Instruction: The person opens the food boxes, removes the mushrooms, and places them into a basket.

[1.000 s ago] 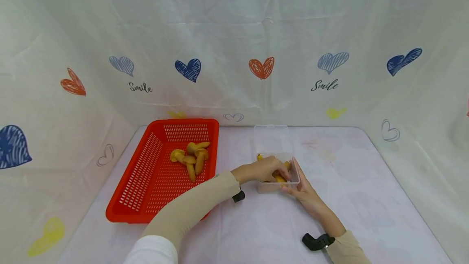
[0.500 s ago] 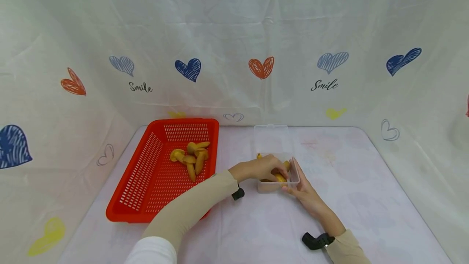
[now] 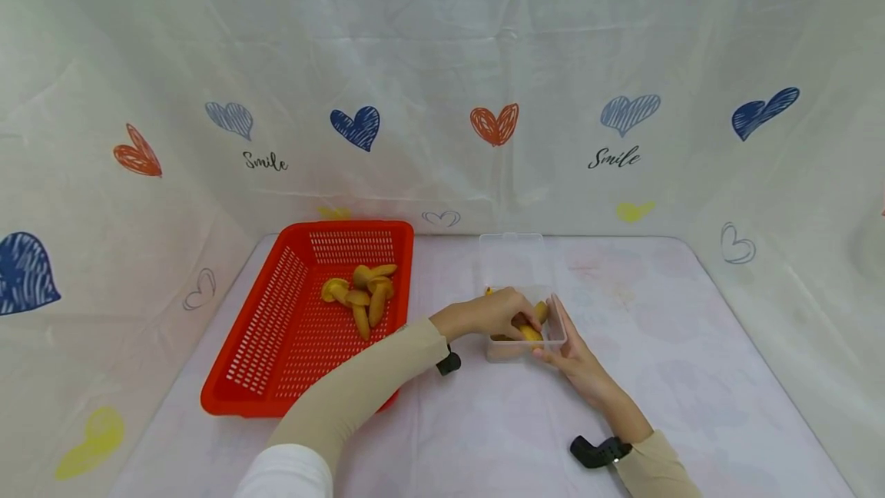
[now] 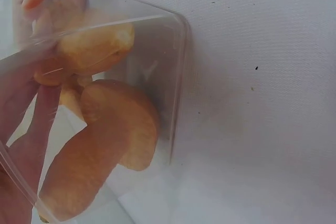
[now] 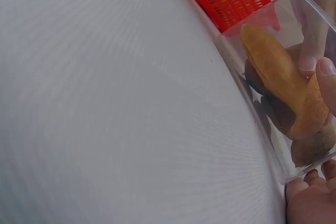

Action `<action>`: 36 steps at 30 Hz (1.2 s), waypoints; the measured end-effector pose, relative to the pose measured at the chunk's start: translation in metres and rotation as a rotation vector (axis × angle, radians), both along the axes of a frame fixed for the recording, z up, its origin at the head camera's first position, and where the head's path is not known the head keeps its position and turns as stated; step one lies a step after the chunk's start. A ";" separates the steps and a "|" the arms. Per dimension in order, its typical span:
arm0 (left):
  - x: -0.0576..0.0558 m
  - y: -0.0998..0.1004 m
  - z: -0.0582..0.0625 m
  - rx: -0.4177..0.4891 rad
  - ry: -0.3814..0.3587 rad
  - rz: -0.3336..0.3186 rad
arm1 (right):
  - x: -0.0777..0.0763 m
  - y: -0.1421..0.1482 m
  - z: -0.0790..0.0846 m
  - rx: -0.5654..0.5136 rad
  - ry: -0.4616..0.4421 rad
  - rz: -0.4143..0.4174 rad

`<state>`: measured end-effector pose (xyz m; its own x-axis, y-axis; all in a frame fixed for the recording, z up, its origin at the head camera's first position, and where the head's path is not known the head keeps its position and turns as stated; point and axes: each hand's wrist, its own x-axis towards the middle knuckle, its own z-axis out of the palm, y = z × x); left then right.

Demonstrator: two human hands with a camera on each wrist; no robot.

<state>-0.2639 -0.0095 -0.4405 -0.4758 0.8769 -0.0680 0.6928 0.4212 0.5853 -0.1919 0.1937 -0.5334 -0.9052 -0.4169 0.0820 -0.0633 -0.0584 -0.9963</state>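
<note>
A clear plastic box [image 3: 508, 352] with a raised lid [image 3: 512, 260] holds several yellow-brown mushrooms. My left hand [image 3: 501, 312] reaches into it from the left, fingers curled down on a mushroom [image 3: 530, 332]. In the left wrist view, a mushroom [image 4: 100, 150] shows through the clear wall. My right hand [image 3: 581, 363] holds the box's right side, its thumb near the front corner and its fingers along the side wall. The right wrist view shows a long mushroom [image 5: 275, 66] against the wall, with fingertips beside it.
A red perforated basket [image 3: 242, 406] stands left of the box with several mushrooms [image 3: 359, 300] inside; my left forearm passes over its right front corner. A white cloth covers the table [image 3: 484, 436]. Behind hangs a white curtain [image 3: 429, 44] printed with hearts.
My left hand has shifted slightly left and back within the box, with its fingers still on the mushroom. The right hand and the box have stayed in place.
</note>
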 end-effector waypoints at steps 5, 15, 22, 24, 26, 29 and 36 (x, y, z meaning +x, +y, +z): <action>0.001 -0.002 0.000 0.016 0.003 0.004 | 0.000 0.000 -0.001 0.005 0.003 0.002; -0.003 -0.009 0.002 0.131 -0.108 0.067 | 0.001 0.000 0.003 0.038 -0.020 -0.018; -0.008 -0.014 0.013 0.252 -0.161 0.117 | 0.001 0.000 0.004 0.090 -0.032 -0.043; -0.008 -0.016 0.021 0.286 -0.176 0.140 | 0.000 0.000 0.004 0.094 -0.040 -0.051; -0.007 -0.020 0.030 0.324 -0.189 0.157 | 0.000 -0.001 0.003 0.087 -0.040 -0.056; -0.006 -0.027 0.046 0.383 -0.203 0.175 | -0.001 -0.001 0.002 0.085 -0.035 -0.060; -0.003 -0.054 0.077 0.478 -0.224 0.237 | -0.002 -0.001 0.000 0.094 -0.026 -0.068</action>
<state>-0.2665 -0.0637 -0.3636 -0.6823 0.7065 0.1879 0.4492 0.2024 0.8702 -0.1943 0.1931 -0.5332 -0.9328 -0.3596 0.0218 -0.0384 0.0392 -0.9985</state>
